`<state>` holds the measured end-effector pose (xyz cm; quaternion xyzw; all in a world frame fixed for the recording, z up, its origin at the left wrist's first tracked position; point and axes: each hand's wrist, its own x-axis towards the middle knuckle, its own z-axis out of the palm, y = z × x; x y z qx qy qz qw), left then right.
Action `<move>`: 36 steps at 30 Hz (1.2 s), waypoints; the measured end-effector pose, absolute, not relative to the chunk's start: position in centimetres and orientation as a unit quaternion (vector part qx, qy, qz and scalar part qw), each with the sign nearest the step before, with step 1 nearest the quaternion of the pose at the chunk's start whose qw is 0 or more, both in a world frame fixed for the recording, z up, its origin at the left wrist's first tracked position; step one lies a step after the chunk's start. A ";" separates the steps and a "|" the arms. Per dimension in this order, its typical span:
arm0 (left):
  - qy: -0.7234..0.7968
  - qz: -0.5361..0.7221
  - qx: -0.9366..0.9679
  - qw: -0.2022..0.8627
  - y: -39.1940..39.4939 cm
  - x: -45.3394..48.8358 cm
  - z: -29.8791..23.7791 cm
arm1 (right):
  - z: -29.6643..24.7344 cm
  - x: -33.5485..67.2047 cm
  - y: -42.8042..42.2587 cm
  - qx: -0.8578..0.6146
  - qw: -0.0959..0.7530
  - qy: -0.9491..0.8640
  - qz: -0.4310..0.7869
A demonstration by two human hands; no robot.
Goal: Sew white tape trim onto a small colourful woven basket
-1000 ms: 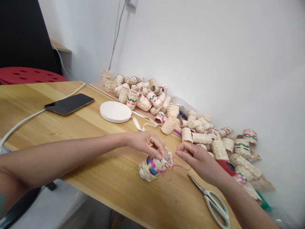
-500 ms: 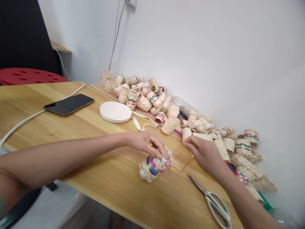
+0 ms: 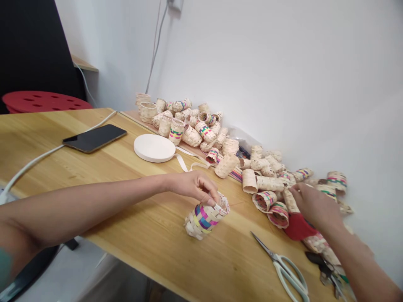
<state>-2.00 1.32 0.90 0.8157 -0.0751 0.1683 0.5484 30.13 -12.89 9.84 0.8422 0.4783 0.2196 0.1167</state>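
My left hand (image 3: 195, 188) pinches the rim of a small woven basket (image 3: 205, 216) with blue, pink and yellow bands, lying tilted on the wooden table (image 3: 94, 167). A thin red thread (image 3: 239, 203) runs from the basket's rim to the right, toward my right hand (image 3: 313, 203). That hand is out over the pile of woven baskets (image 3: 270, 184), fingers pinched together, apparently on the thread's end. A red object (image 3: 297, 228) lies just under its wrist.
Scissors (image 3: 283, 264) lie near the table's front right edge, with a dark tool (image 3: 324, 268) beside them. A white round disc (image 3: 153, 147), a phone (image 3: 94, 137) on a white cable (image 3: 34, 161) and a cloth ribbon (image 3: 189, 163) lie further left. A red stool (image 3: 40, 101) stands behind.
My right hand has moved away from the basket to the right, drawing the red thread out taut over the pile. The left hand has kept its hold on the basket's rim.
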 end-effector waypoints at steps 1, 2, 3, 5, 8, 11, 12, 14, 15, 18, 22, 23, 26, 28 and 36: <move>-0.072 0.168 0.816 0.548 1.3 -2.0 0.9 | 9.8 30.1 -12.8 0.844 0.116 0.476 0.219; -0.070 0.168 0.818 0.546 1.2 -2.0 1.0 | 9.7 30.0 -12.7 0.846 0.113 0.474 0.217; -0.070 0.169 0.822 0.540 1.1 -2.1 1.1 | 9.7 30.1 -12.6 0.847 0.109 0.473 0.215; -0.079 0.194 0.837 0.505 0.8 -2.1 1.6 | 9.9 30.1 -12.3 0.848 0.100 0.477 0.209; -0.086 0.308 0.880 0.351 0.2 -2.2 2.4 | 10.4 28.5 -12.5 0.837 0.028 0.508 0.200; -0.032 0.417 0.902 0.106 -0.1 -2.0 2.4 | 10.8 24.3 -13.7 0.787 -0.152 0.573 0.170; -0.016 0.433 0.900 0.036 -0.1 -1.9 2.2 | 10.8 22.6 -14.2 0.764 -0.201 0.593 0.158; -0.005 0.446 0.893 -0.059 0.0 -1.7 1.6 | 10.2 19.4 -15.1 0.729 -0.269 0.614 0.137; -0.007 0.449 0.890 -0.084 0.1 -1.6 1.3 | 9.7 18.1 -15.3 0.714 -0.291 0.623 0.130; -0.006 0.454 0.884 -0.113 0.3 -1.4 0.7 | 7.7 16.1 -14.9 0.687 -0.345 0.634 0.087; -0.003 0.462 0.880 -0.107 0.3 -1.4 0.5 | 4.2 16.4 -12.3 0.671 -0.421 0.603 -0.093; -0.003 0.464 0.880 -0.104 0.2 -1.4 0.5 | 3.2 16.7 -11.6 0.665 -0.436 0.589 -0.144; -0.006 0.468 0.879 -0.093 -0.1 -1.3 0.5 | 0.6 17.1 -10.2 0.638 -0.471 0.552 -0.258; -0.007 0.475 0.876 -0.085 -0.3 -1.2 0.4 | -0.6 17.2 -9.9 0.629 -0.489 0.533 -0.287; 0.028 0.465 0.884 0.029 0.1 -0.8 -0.8 | -0.1 16.1 -12.1 0.664 -0.518 0.537 -0.049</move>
